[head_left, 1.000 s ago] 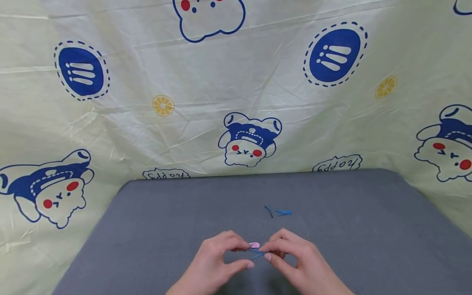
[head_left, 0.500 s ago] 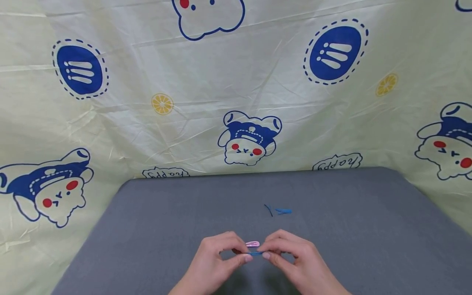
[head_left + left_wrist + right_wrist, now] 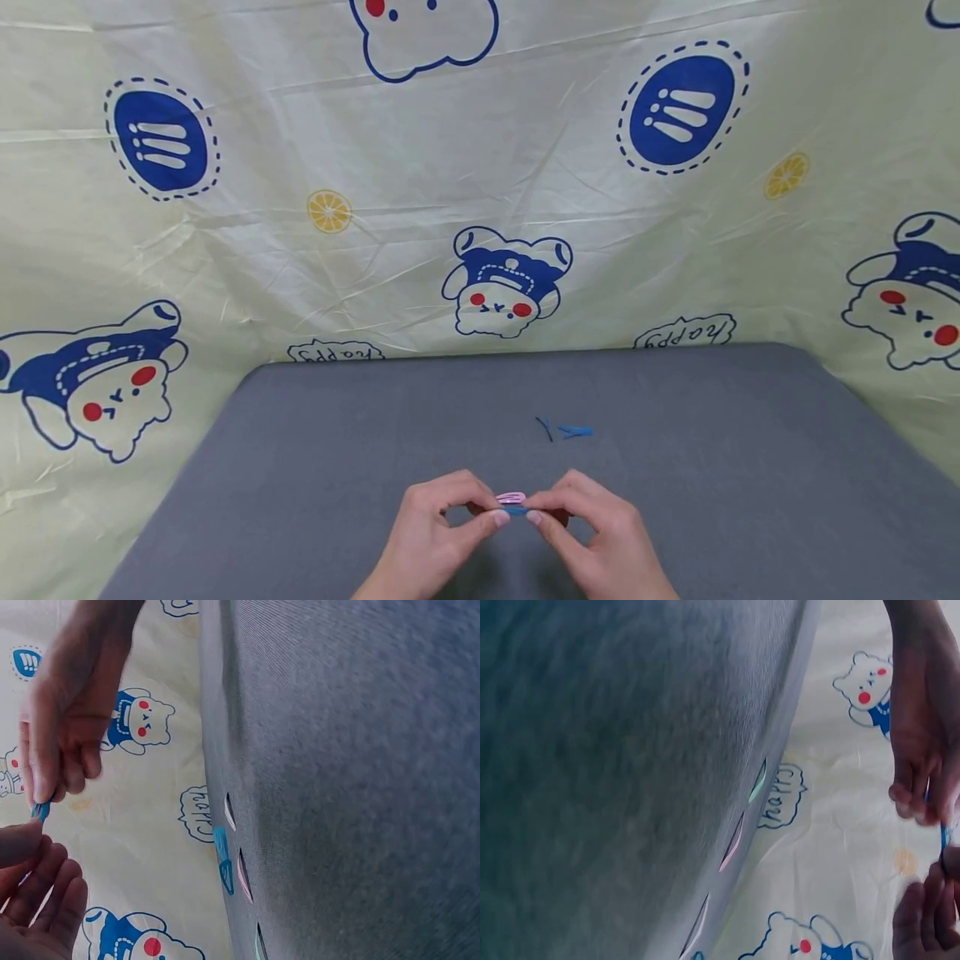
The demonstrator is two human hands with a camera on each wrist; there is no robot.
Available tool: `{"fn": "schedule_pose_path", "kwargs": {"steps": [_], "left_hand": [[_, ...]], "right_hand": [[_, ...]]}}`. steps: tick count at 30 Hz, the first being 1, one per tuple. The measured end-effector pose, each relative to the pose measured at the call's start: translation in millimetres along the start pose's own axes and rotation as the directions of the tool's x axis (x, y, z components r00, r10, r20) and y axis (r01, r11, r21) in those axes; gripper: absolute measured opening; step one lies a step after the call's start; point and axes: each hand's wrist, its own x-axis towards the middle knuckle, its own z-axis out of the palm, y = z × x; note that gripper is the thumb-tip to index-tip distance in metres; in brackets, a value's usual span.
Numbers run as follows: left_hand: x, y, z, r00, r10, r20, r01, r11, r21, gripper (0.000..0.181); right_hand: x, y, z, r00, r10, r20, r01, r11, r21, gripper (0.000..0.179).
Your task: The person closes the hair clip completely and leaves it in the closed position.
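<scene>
A small blue hair clip [image 3: 516,511] is held level between my hands, above the grey table. My left hand [image 3: 442,529] pinches its left end between thumb and index finger. Its other end is pinched the same way by my right hand [image 3: 600,525]. The clip's two arms lie together, and the fingertips cover much of it. Just beyond it in the head view, a pink hair clip [image 3: 512,497] shows between the hands. In the left wrist view, a white clip [image 3: 229,812] and a green clip [image 3: 260,945] lie either side of the pink one.
Farther back on the grey table [image 3: 375,433] lie a blue clip [image 3: 577,432] with forked prongs and a thin dark-blue forked piece [image 3: 544,429]. A cream cloth [image 3: 405,283] printed with cartoon bears hangs behind the table.
The blue clip's arms, spread in a V a second ago, have come together. My left hand's thumb and finger have closed on its left end, and the hands have drawn slightly nearer each other.
</scene>
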Motion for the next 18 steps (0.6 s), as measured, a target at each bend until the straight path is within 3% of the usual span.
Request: {"fn": "schedule_pose_path", "kwargs": {"steps": [4,8,13,18], "left_hand": [[-0.9,1.0,2.0,0.999,0.006,-0.034,-0.004,0.999,0.04,0.01],[-0.5,3.1,1.1,0.999,-0.021,-0.029,0.022,0.998,0.056,0.008],[1.5,5.0,-3.3,0.989,-0.144,0.024,0.143,0.989,0.048,0.003],[3.9,2.9,-4.6,0.954,-0.277,0.116,0.283,0.958,-0.042,0.004]], "right_hand": [[-0.6,-7.3,5.1,0.996,-0.02,-0.081,0.011,0.995,-0.103,0.036],[-0.6,-8.6,6.5,0.995,0.011,-0.103,-0.025,0.99,-0.138,0.038],[0.0,-2.6,4.8,0.996,-0.009,-0.094,0.004,0.998,-0.056,0.034],[0.3,2.5,0.3,0.998,-0.021,-0.058,0.022,1.0,0.018,0.03]]}}
